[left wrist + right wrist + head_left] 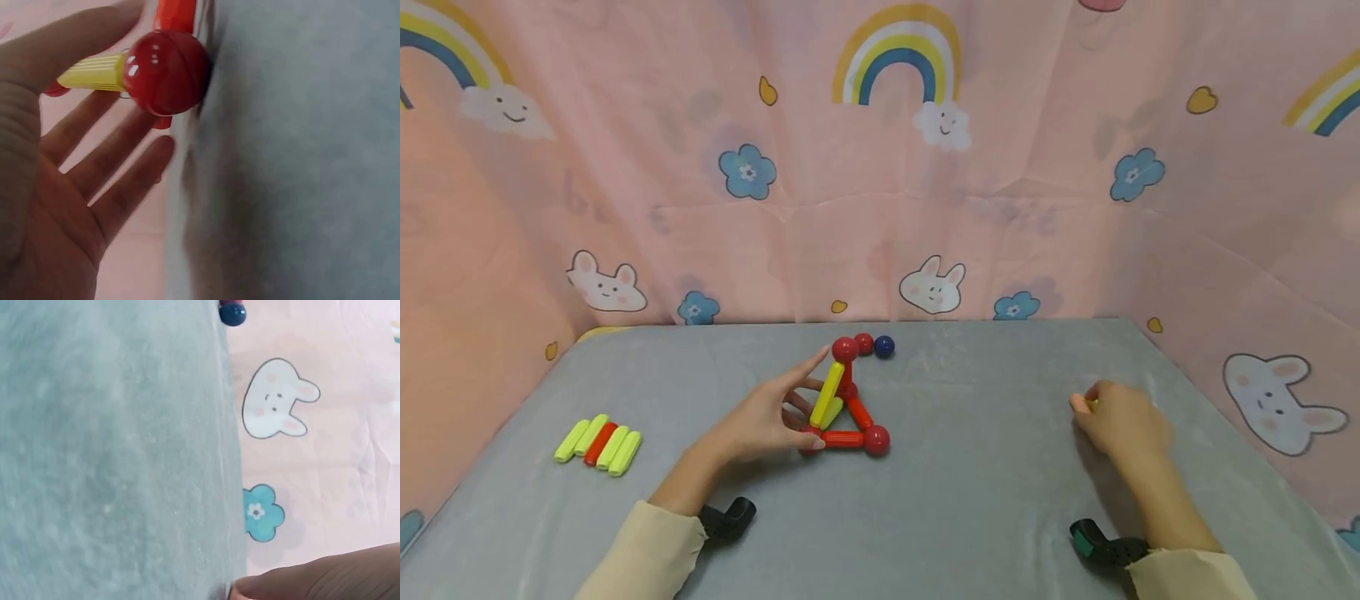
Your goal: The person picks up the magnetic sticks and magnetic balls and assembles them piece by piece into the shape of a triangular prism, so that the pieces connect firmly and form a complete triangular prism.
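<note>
A small pyramid-like frame of magnetic sticks and balls stands mid-table, with red sticks [844,439], a yellow stick [827,395], a red top ball [845,349] and a red corner ball [876,440]. My left hand [760,421] holds the frame from its left side, index fingertip by the top ball and thumb at the lower left corner. In the left wrist view that corner's red ball [165,72] shows close up, the other fingers spread behind it. Far to the right, my right hand [1126,421] pinches a small yellow piece [1093,405], mostly hidden by the fingers.
Several yellow-green sticks [623,454] and one red stick [599,444] lie in a row at the left. Behind the frame sit a loose red ball [863,344] and a dark blue ball [884,347]. A pink printed curtain [820,242] borders the grey table [970,500].
</note>
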{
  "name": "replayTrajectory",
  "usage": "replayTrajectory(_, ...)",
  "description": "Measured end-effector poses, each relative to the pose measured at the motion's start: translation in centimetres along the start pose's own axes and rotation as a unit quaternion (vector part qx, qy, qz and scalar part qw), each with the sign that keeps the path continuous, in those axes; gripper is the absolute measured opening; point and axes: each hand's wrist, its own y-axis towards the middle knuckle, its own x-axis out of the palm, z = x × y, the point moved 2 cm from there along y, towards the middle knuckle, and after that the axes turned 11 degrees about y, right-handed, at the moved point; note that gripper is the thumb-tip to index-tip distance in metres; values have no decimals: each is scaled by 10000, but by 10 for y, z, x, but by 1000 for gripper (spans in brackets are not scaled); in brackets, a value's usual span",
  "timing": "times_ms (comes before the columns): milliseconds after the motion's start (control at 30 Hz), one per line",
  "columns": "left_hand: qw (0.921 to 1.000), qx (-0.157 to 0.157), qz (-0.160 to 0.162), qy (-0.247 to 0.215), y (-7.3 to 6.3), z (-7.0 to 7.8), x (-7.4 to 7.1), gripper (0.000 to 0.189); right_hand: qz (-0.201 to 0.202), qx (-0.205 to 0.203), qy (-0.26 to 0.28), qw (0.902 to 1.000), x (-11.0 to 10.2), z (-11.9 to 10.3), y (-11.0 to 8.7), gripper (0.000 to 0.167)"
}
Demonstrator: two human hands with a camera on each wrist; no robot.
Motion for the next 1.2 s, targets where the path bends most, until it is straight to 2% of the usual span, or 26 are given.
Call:
replayTrajectory(133,9987,-140,-325,362,-2,2,-3,115,-251,-94,51,9996,5,-7,2,45)
replayTrajectory(267,9980,-144,-371,495,-2,4,-2,114,-242,-579,313,9975,11,-18,2,52)
replayTrajectory(367,9980,-148,-324,521,-1,6,0,113,-319,-1016,809,9910,12,-36,-1,62)
replayTrajectory(467,9979,-121,-294,568,1,7,2,111,-459,-1337,1468,9790,12,-60,-7,68)
replayTrajectory(600,9981,-153,-228,550,2,8,4,108,-751,-1682,2168,9587,19,-94,-13,55)
replayTrajectory(700,9981,-172,-168,567,1,8,5,107,-1033,-1755,2444,9480,26,-120,-13,48)
replayTrajectory(867,9969,-150,-149,753,0,8,7,106,-1437,-1694,2663,9379,34,-159,-9,48)
replayTrajectory(967,9957,-151,-152,899,0,8,8,106,-1577,-1734,2920,9273,33,-180,-4,48)
replayTrajectory(1067,9941,-124,-173,1059,0,10,9,105,-1628,-1873,3206,9141,31,-194,-2,48)
replayTrajectory(1200,9927,-88,-202,1188,2,13,13,103,-1702,-1978,3428,9024,38,-195,-3,47)
